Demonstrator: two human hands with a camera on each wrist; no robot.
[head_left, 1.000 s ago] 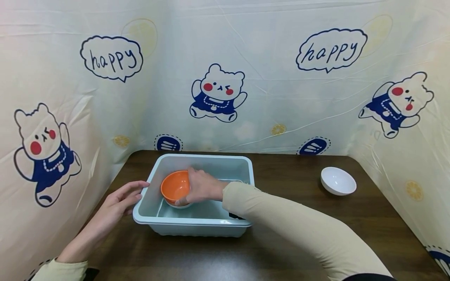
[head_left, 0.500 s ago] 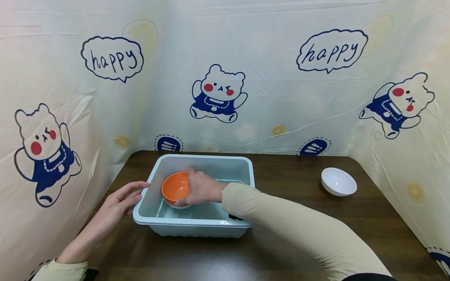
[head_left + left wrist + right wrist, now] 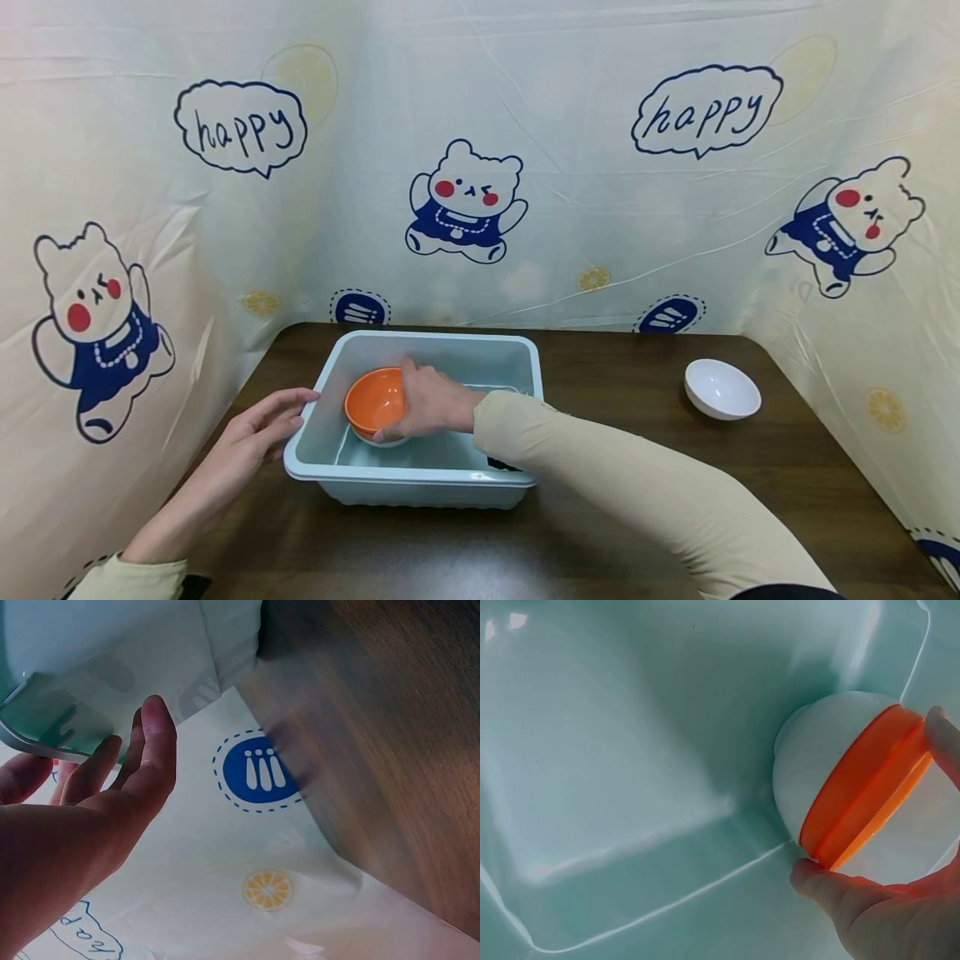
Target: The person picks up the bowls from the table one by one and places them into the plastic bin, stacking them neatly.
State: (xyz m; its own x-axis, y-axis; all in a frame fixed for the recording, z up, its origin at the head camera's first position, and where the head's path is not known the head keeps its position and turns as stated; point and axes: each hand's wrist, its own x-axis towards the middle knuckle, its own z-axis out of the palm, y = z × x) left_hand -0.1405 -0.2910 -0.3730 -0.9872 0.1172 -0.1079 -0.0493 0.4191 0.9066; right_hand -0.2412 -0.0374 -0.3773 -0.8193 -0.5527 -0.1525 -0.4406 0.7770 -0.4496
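Right-hand grip (image 3: 435, 400) is clamped on an orange bowl (image 3: 375, 404), thumb and fingers pinching its rim. The bowl is in the left part of a pale blue basin (image 3: 412, 476) on a dark wooden counter (image 3: 600, 550); a pale rounded base (image 3: 829, 742) shows below the orange, and whether that is a second, nested bowl cannot be told. The left hand (image 3: 266, 421) touches the basin's left rim. Handling this well likely calls for even pressure, a level bowl and a steadied basin. The bowl's mouth faces up; being round, it has no long axis.
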